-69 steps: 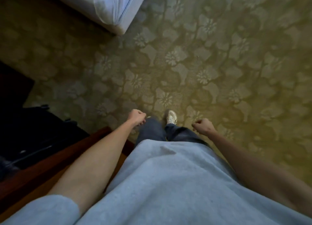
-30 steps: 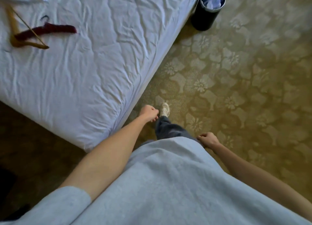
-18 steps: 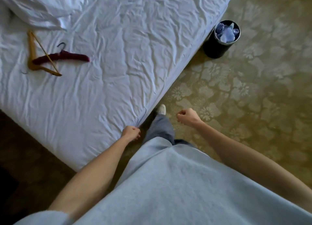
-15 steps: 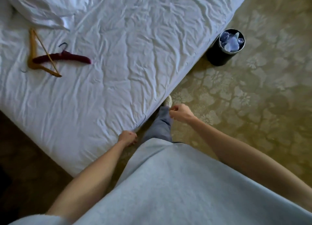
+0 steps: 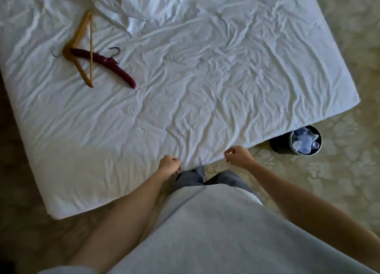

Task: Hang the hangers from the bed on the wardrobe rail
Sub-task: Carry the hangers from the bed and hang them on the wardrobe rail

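Two hangers point(image 5: 90, 55) lay crossed on the bed point(image 5: 205, 88), far from both hands. Left hand point(image 5: 168, 163) and right hand point(image 5: 238, 156) were loosely curled, empty. A reach across was judged next.

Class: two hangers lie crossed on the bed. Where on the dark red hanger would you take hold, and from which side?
Grip the dark red hanger at its thick near arm, coming from the person's side of the bed. That end points toward them and lies free on the sheet, while its far end crosses the wooden hanger. Which lies on top is unclear, so lift gently.
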Demonstrator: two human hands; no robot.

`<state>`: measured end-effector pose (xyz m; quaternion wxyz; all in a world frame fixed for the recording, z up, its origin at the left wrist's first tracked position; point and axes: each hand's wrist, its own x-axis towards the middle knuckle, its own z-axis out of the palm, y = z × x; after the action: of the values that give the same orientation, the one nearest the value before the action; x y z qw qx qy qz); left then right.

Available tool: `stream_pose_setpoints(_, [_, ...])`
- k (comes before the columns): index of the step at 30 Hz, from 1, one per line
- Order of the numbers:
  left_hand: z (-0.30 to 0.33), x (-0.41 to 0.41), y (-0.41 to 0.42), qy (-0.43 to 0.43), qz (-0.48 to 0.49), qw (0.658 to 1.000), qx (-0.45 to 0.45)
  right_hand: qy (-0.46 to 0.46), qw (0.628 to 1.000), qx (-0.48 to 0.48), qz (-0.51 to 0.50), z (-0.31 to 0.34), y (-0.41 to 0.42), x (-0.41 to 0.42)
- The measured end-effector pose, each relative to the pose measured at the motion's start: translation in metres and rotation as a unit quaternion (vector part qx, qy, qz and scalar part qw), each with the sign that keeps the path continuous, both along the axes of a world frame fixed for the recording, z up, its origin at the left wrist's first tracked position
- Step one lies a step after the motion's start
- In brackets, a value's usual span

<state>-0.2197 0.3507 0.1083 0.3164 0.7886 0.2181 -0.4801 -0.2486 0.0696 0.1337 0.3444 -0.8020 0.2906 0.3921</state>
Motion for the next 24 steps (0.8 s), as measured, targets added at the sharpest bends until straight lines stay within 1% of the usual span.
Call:
stream_pose_setpoints(3, [0.011,0.027,-0.04,-0.004,0.035,0.999,-0.033,0.033,0.999,-0.018,0.04,-0.01,-0.036,0.015])
stream_pose_setpoints(5, [0.013,0.041,-0.06,-0.012,0.059,0.997,-0.039,0.052,0.995,-0.02,0.079,-0.017,-0.055,0.029])
stream_pose_setpoints(7, [0.011,0.046,-0.072,-0.014,0.082,0.996,-0.032,0.066,0.989,-0.018,0.131,-0.024,-0.068,0.042])
stream_pose_setpoints(12, [0.009,0.049,-0.087,-0.009,0.199,0.98,0.008,0.069,0.968,0.015,0.239,-0.039,-0.071,0.1])
stream_pose_setpoints(15, [0.004,0.061,-0.08,-0.014,0.27,0.963,0.018,0.054,0.952,0.053,0.298,-0.049,-0.045,0.154])
stream_pose_setpoints(17, [0.004,0.079,-0.069,-0.027,0.311,0.95,0.025,0.035,0.947,0.075,0.31,-0.052,-0.016,0.194])
stream_pose_setpoints(20, [0.003,0.124,-0.036,-0.06,0.36,0.93,0.049,-0.002,0.944,0.102,0.315,-0.054,0.045,0.256])
stream_pose_setpoints(24, [-0.008,0.202,0.028,-0.103,0.385,0.915,0.065,-0.05,0.936,0.122,0.327,-0.06,0.131,0.339])
